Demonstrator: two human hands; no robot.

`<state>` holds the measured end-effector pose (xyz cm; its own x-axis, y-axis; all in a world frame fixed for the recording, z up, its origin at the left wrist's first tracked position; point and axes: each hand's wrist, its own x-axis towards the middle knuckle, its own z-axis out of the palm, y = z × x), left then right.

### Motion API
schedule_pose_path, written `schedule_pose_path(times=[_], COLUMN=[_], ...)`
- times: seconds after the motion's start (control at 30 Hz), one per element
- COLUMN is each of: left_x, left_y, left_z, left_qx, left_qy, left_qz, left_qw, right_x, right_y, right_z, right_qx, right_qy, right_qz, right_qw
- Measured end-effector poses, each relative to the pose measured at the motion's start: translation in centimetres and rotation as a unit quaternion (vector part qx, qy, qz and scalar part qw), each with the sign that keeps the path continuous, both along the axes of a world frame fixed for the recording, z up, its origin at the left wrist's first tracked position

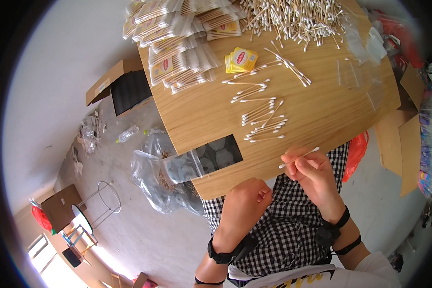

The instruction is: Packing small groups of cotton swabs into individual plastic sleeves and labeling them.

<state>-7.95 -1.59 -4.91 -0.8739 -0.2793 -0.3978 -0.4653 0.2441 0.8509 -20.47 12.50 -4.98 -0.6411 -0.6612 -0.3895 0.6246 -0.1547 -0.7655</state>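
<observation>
Between the thumb and fingers of my right hand [312, 175] is a single cotton swab [313, 151], tilted, with white tips at both ends. My left hand [247, 204] is curled closed at the table's near edge; whatever its fingers may hold is hidden. Just beyond my hands, several loose cotton swabs [264, 117] lie in a rough row on the wooden table [331, 125]. A small stack of yellow cards [242, 60] lies behind them. Farther back is a large heap of loose cotton swabs [293, 19].
Clear packets of swabs [182, 53] are piled at the far left. Clear plastic bags [357, 74] lie at the right. A dark rectangular panel [221, 153] sits at the left table edge, above a plastic bag [153, 168]. Cardboard boxes [393, 139] flank the table.
</observation>
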Motion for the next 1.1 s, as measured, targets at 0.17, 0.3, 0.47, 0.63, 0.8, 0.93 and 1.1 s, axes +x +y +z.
schedule_pose_path(times=[0.17,0.3,0.47,0.63,0.8,0.93,1.1], left_x=[0.2,-1.2,-1.7,-0.8,-1.0,-2.7,-3.9], left_y=[0.9,0.8,0.8,0.2,-0.7,-1.1,-1.1], left_z=[0.4,1.6,1.5,0.8,-0.3,-0.7,-1.6], left_qx=[0.096,0.210,0.210,0.165,0.065,-0.252,-0.317], left_qy=[0.017,0.003,-0.008,0.009,0.015,0.118,0.136], left_qz=[0.086,0.176,0.172,0.156,0.138,0.118,0.058], left_qw=[0.992,0.962,0.962,0.974,0.988,0.953,0.937], right_x=[-0.1,0.5,0.7,-0.6,-0.8,-2.3,-3.9], right_y=[0.5,0.5,0.7,1.5,0.1,-1.4,-2.7], right_z=[-0.2,0.2,0.6,0.7,-1.5,-3.2,-3.3], right_qx=[0.048,0.063,0.065,0.215,0.221,0.271,0.283], right_qy=[0.071,0.102,0.107,0.373,0.508,0.631,0.638], right_qz=[0.008,0.000,0.048,0.114,0.101,0.048,0.010], right_qw=[0.996,0.993,0.991,0.895,0.827,0.725,0.716])
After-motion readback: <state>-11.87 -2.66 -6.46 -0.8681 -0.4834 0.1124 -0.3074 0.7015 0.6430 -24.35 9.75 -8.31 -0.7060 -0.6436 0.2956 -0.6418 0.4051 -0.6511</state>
